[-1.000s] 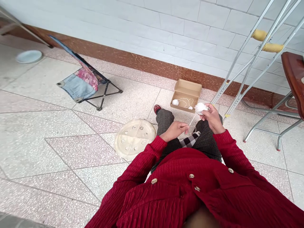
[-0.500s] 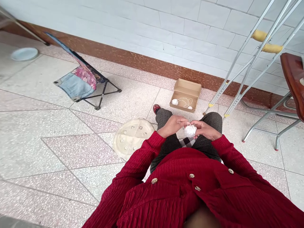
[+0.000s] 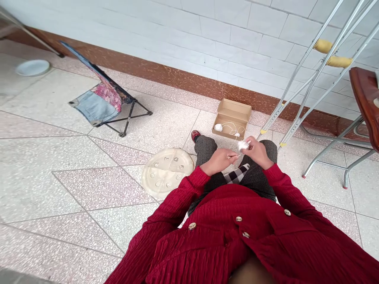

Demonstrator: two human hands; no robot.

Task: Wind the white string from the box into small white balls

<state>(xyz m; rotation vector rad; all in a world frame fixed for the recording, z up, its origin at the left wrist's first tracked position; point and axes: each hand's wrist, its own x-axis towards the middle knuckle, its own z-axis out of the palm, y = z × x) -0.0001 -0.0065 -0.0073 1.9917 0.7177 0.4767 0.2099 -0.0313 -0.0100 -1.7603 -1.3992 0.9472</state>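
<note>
A small ball of white yarn [image 3: 243, 146] is in the fingers of my right hand [image 3: 258, 153], raised above my right knee. Lower and to the left, my left hand [image 3: 222, 161] is closed in a pinch, with what looks like a white yarn strand at its fingertips. The two hands are slightly apart. Beyond them on the floor stands an open cardboard box [image 3: 227, 133] with its lid tipped back. Inside it lie a white yarn ball [image 3: 218, 127], a smaller white bundle [image 3: 237, 134] and a loose looping strand.
A round cream mat or cover [image 3: 161, 173] lies left of my legs. Farther left stands a low folding chair [image 3: 103, 104], and a pale basin [image 3: 33, 68] is beyond it. Crutches [image 3: 302, 94] lean against the wall at right, near a wooden-topped seat with metal legs [image 3: 365, 102].
My right hand has moved up and away with the yarn ball, parting from my left hand. The left hand has shifted slightly right and down. More of the checked cloth on my lap shows.
</note>
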